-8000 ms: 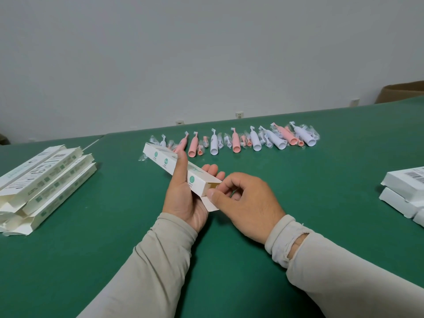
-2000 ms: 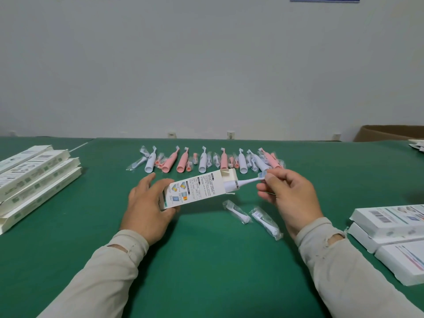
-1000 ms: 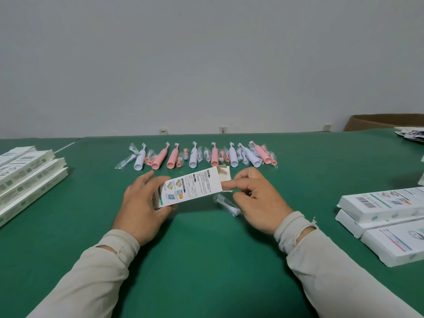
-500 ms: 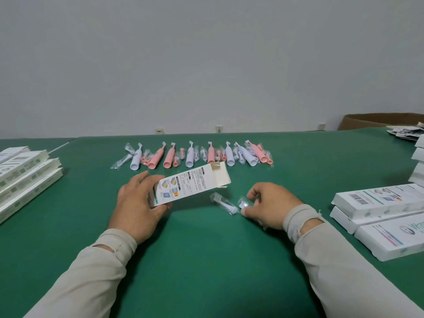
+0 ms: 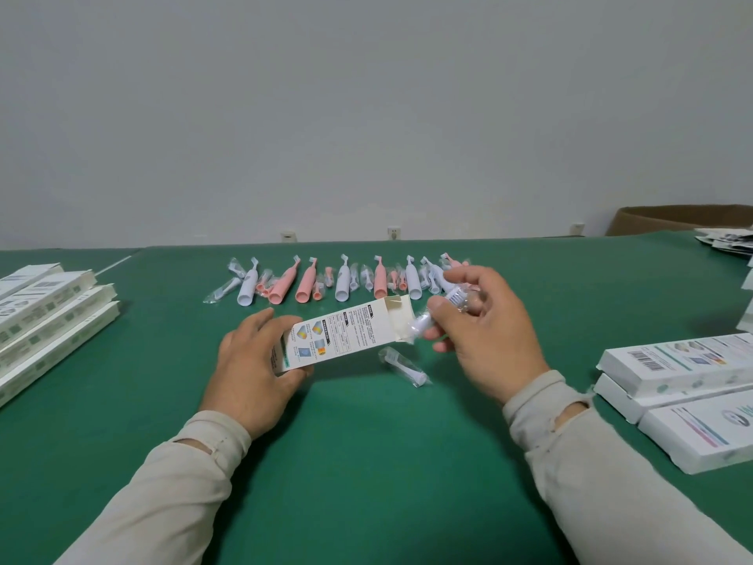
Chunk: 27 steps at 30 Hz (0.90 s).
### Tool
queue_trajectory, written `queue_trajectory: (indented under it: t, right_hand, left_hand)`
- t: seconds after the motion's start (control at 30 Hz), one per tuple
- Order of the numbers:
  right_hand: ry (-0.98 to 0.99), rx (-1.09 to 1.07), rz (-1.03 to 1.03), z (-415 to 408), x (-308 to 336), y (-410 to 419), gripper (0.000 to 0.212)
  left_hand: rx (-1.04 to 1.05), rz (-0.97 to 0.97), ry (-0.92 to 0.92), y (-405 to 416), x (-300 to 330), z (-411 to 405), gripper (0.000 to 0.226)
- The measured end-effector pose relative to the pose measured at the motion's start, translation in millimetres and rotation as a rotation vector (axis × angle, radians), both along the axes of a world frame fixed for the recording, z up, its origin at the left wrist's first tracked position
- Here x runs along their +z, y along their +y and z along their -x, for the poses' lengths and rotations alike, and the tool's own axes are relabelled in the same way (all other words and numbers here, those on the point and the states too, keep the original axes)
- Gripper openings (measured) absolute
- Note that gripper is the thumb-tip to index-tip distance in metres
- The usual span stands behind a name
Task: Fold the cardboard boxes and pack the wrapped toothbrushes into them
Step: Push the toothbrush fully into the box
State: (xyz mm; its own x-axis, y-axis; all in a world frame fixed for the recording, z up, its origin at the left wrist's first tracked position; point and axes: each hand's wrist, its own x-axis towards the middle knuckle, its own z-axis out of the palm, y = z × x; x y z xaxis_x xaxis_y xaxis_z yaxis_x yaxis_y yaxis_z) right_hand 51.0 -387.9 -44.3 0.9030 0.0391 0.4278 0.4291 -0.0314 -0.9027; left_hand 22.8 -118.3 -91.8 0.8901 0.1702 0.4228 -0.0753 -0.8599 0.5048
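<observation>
Green felt-like cloth covers the table (image 5: 366, 462), and our two hands work over its middle. Our left hand (image 5: 254, 360) grips the near end of a white cardboard box (image 5: 346, 330), fingers curled round it, so that end is hidden from us. The box is a slim rectangular carton with printed text and small coloured pictures on its upper face; it is held tilted above the cloth, its open far end and raised flap turned toward our right hand (image 5: 485, 332). That hand pinches a wrapped brush head (image 5: 442, 309) in crinkled clear plastic, thumb and fingers closed on it, its lower tip right at the box's mouth; we cannot tell whether the tip is inside. The wrapper's glare blurs the bristles.

A second wrapped brush head (image 5: 403, 365) lies on the cloth just below the box's open end. Toward the far edge runs a row of wrapped toothbrushes (image 5: 342, 279), smooth pink and white handles with small heads between them; our right hand covers the row's right end. At the left edge a stack of long white boxes (image 5: 49, 320) is cut off by the frame. At the right edge lie wider white boxes (image 5: 684, 385), also cut off. A brown carton (image 5: 684, 218) sits at the far right corner, only partly visible.
</observation>
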Motion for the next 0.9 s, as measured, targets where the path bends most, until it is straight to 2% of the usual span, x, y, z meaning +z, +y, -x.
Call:
queue_trajectory:
  t: [0.17,0.27,0.37,0.43,0.53,0.7,0.9]
  right_hand:
    - [-0.091,-0.207,-0.021,1.2,-8.5,12.2,0.034]
    - [-0.041,-0.150,-0.072,2.6,-11.3,14.5,0.033]
    - [0.015,-0.114,0.009,2.4,-13.7,18.7,0.024]
    - [0.061,-0.078,0.036,0.0,-15.2,17.6,0.027]
    - [0.122,-0.017,-0.042,-1.6,-13.5,14.0,0.029]
    - [0.071,-0.043,0.058,-1.1,-13.1,11.2,0.024]
    - [0.034,-0.061,0.051,1.1,-13.6,13.2,0.024]
  left_hand:
    - [-0.015,-0.011,-0.018,-2.9,2.1,1.9,0.062]
    - [-0.035,-0.017,-0.029,-7.5,3.0,3.7,0.062]
    - [-0.039,-0.016,-0.028,-7.9,3.1,4.2,0.062]
    - [-0.029,-0.005,-0.018,-6.3,2.9,4.2,0.061]
    - [-0.018,0.001,-0.010,-5.7,2.7,3.7,0.061]
    - [-0.027,0.010,-0.006,-4.8,1.8,2.7,0.061]
    - [-0.032,0.014,-0.011,-4.0,1.6,2.0,0.063]
